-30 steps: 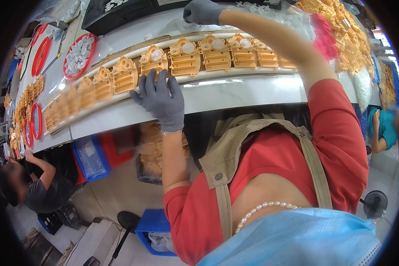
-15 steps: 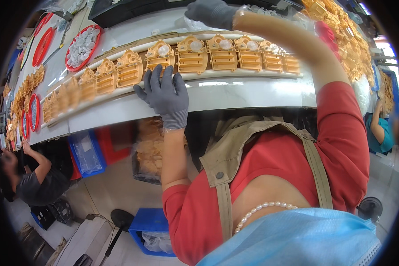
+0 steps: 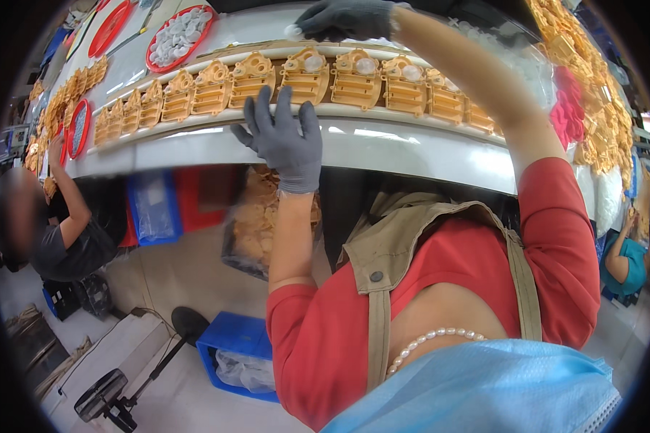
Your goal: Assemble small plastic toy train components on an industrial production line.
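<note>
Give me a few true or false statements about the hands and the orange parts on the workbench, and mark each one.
1. Both hands wear dark grey gloves. True.
2. The left hand rests spread at the white bench edge. True.
3. The right hand holds a red tray. False: it pinches a small whitish piece.
4. The orange parts lie in a row along the bench. True.
5. The red tray is filled with orange parts. False: it holds whitish pieces.
</note>
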The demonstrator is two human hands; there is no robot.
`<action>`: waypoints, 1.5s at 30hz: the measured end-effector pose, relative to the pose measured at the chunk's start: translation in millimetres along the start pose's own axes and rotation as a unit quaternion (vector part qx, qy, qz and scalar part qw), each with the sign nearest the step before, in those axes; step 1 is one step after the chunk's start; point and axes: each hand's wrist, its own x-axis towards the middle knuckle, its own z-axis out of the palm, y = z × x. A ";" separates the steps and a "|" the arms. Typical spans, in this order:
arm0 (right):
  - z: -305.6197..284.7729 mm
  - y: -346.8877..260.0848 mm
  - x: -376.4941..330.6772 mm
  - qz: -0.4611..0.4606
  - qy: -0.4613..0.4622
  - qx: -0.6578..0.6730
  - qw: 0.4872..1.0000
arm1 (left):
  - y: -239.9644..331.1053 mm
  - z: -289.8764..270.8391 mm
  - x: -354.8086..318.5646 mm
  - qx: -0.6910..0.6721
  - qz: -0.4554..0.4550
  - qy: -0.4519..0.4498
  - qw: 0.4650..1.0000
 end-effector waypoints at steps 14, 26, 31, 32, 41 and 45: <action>39.5 19.3 120.9 -0.149 0.060 -0.595 0.787 | -12.2 -0.1 3.0 0.115 -0.034 -0.070 0.990; 57.3 17.1 108.3 -0.117 0.057 -0.506 0.853 | -16.9 -2.3 -0.9 0.124 -0.040 -0.069 0.989; 54.5 1.3 69.6 -0.154 0.112 -0.424 0.885 | -8.6 3.0 3.7 0.114 -0.032 -0.073 0.990; 55.4 -9.2 58.9 -0.152 0.120 -0.418 0.887 | -8.4 3.7 3.3 0.118 -0.036 -0.079 0.989; -43.2 16.5 -97.5 -0.165 0.344 -0.567 0.730 | -16.7 -1.0 -0.3 0.131 -0.014 -0.045 0.990; -133.2 76.5 -122.6 0.082 0.361 -0.726 0.579 | -15.3 2.8 3.0 0.124 -0.002 -0.040 0.991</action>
